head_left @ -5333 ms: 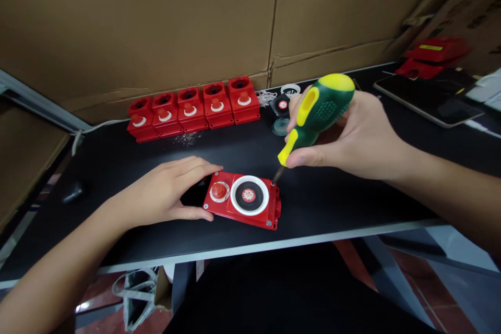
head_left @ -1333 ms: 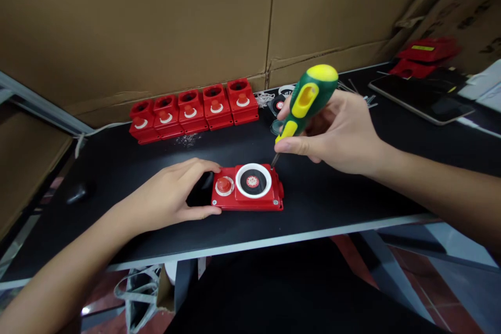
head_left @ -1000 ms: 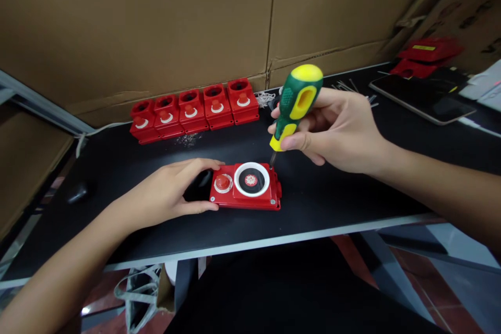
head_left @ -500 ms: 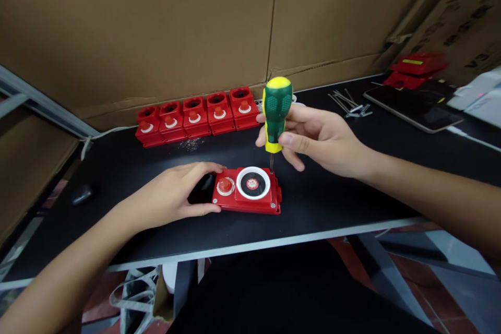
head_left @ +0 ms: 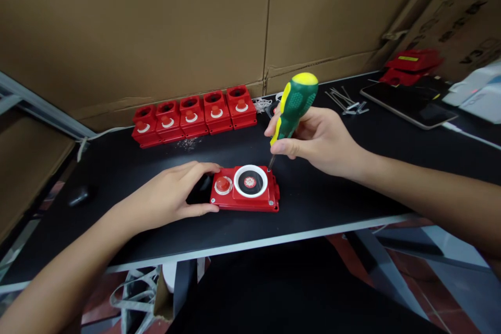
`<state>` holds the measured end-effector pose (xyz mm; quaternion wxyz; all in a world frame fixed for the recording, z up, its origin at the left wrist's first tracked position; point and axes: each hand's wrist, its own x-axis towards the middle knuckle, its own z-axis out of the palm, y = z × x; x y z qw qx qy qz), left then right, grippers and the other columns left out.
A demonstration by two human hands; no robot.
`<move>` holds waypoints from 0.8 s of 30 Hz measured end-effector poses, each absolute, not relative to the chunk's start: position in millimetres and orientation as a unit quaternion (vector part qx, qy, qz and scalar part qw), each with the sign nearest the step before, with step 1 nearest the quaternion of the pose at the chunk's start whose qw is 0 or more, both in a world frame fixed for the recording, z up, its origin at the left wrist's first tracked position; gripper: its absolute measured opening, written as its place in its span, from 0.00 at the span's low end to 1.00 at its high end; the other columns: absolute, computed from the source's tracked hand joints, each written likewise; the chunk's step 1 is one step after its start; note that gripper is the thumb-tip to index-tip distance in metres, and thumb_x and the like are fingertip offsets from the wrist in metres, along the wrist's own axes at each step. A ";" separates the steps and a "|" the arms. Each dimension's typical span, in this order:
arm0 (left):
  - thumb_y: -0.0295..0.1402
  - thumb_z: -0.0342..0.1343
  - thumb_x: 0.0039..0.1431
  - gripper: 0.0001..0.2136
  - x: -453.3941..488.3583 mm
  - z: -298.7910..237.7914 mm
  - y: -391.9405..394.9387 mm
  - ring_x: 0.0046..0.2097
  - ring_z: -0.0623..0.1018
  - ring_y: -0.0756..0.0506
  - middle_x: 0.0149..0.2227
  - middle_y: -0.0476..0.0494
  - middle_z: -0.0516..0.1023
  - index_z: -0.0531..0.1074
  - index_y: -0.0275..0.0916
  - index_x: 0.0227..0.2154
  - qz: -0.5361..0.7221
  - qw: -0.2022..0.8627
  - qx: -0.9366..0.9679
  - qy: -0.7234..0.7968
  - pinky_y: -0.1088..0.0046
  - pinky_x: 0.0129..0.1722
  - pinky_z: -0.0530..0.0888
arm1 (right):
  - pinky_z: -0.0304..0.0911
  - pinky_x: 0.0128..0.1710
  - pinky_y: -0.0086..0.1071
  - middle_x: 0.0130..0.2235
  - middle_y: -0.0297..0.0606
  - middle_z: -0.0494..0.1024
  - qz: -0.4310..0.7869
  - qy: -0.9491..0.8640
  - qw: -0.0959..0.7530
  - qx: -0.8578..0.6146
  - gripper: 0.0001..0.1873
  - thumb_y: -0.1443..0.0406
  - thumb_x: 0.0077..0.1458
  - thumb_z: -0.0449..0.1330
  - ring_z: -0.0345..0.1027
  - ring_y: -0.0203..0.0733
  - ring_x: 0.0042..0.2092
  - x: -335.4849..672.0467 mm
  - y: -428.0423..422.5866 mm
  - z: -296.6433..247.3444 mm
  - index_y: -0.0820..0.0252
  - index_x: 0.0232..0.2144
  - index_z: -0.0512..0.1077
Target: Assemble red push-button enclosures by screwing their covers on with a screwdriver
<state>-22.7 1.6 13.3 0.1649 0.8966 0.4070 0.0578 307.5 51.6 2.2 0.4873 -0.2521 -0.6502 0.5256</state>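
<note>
A red box (head_left: 245, 195) with a red button and a white-ringed black dial lies on the black table (head_left: 117, 177) near its front edge. My left hand (head_left: 172, 193) grips the box's left end, thumb at the front and fingers at the back. My right hand (head_left: 319, 138) is wrapped round a green and yellow screwdriver (head_left: 291, 107), which leans to the right. The screwdriver's tip rests on the box's back right corner.
Several small red boxes (head_left: 193, 115) stand in a row at the back, against a cardboard wall. Metal pins (head_left: 346, 102), a tablet (head_left: 409, 104) and red parts (head_left: 410, 62) lie at the back right. A dark lump (head_left: 78, 195) sits at the left. White bits (head_left: 262, 104) lie behind the screwdriver.
The screwdriver stood upright half a second ago and now leans right, its tip still at the back right corner. The box was turned square to the table edge since five seconds ago.
</note>
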 end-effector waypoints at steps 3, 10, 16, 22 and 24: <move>0.66 0.57 0.72 0.34 -22.4 14.2 1.6 0.61 0.86 0.32 0.64 0.34 0.84 0.72 0.43 0.64 0.057 0.168 0.895 0.409 0.53 0.61 0.83 | 0.61 0.19 0.27 0.27 0.28 0.77 0.505 -0.649 0.499 -0.273 0.25 0.58 0.41 0.87 0.65 0.30 0.24 308.4 50.4 5.0 0.58 0.36 0.82; 0.66 0.57 0.72 0.33 -19.8 15.8 1.7 0.61 0.86 0.32 0.63 0.34 0.84 0.72 0.43 0.64 0.060 0.175 0.896 0.404 0.53 0.60 0.83 | 0.60 0.14 0.26 0.29 0.29 0.76 0.518 -0.649 0.491 -0.264 0.23 0.60 0.46 0.86 0.64 0.29 0.22 310.4 46.5 10.5 0.60 0.39 0.82; 0.66 0.57 0.72 0.33 -19.7 15.3 1.1 0.61 0.86 0.33 0.63 0.34 0.84 0.72 0.43 0.64 0.057 0.170 0.897 0.403 0.55 0.61 0.83 | 0.62 0.14 0.23 0.38 0.34 0.84 0.532 -0.650 0.481 -0.251 0.24 0.63 0.50 0.84 0.66 0.26 0.22 312.1 43.0 16.0 0.60 0.47 0.83; 0.65 0.57 0.73 0.33 -20.3 14.1 1.8 0.60 0.86 0.33 0.63 0.34 0.84 0.72 0.43 0.64 0.064 0.169 0.900 0.396 0.54 0.61 0.83 | 0.56 0.13 0.23 0.50 0.45 0.89 0.571 -0.674 0.427 -0.194 0.25 0.59 0.67 0.74 0.64 0.25 0.21 316.3 44.6 10.8 0.60 0.63 0.79; 0.64 0.57 0.73 0.32 -20.1 14.3 2.0 0.60 0.87 0.33 0.63 0.34 0.84 0.71 0.43 0.64 0.064 0.169 0.901 0.394 0.54 0.60 0.84 | 0.55 0.14 0.24 0.52 0.45 0.89 0.577 -0.682 0.416 -0.170 0.21 0.58 0.73 0.68 0.61 0.22 0.19 316.4 43.9 7.9 0.59 0.63 0.79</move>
